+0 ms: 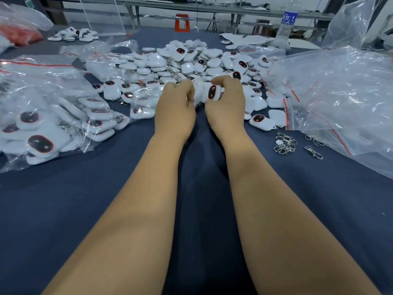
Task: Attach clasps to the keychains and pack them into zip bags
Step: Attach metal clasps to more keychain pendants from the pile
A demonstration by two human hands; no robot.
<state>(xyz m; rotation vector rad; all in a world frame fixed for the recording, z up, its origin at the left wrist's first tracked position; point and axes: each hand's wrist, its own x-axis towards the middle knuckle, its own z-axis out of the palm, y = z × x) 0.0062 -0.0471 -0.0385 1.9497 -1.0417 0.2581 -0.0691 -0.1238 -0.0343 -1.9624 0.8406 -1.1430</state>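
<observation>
Nearest you, only bare forearms over the dark blue cloth-covered table (89, 209). Your right hand (225, 107) has its thumb and fingers curled round a small white rounded plastic keychain with a red-rimmed dark oval face (212, 92), held just above the near edge of the heap. Your left hand (175, 111) sits just beside it, fingers curled tight toward that keychain; whatever it pinches is hidden behind the knuckles, so you can't tell if a clasp is in there.

Handling, as a guess: the keychain looks light, hard-shelled and glossy, so likely slippery. Grip it by the flat sides of the body and keep the chain end free toward the other hand. The clasp work needs fingertip precision on small metal parts.

To your right, near the wrist, lies a loose cluster of silver metal swivel clasps (285, 143), with a single clasp (313, 152) apart from it. Small, stiff, prone to tangling; pick one by its body.

Left, a clear zip bag stuffed with white keychains (53, 116) lies on the cloth. Right, a crumpled stack of empty clear zip bags with red seal strips (340, 99), floppy and slick, overhangs the clasps' side.

Beyond your hands, the big heap of loose white keychains (191, 62) crowds the work spot; chains there may snag the one you hold. Farther back stand a clear plastic water bottle with a blue label (287, 24), right, and an orange plastic stool (182, 22) behind the table.
</observation>
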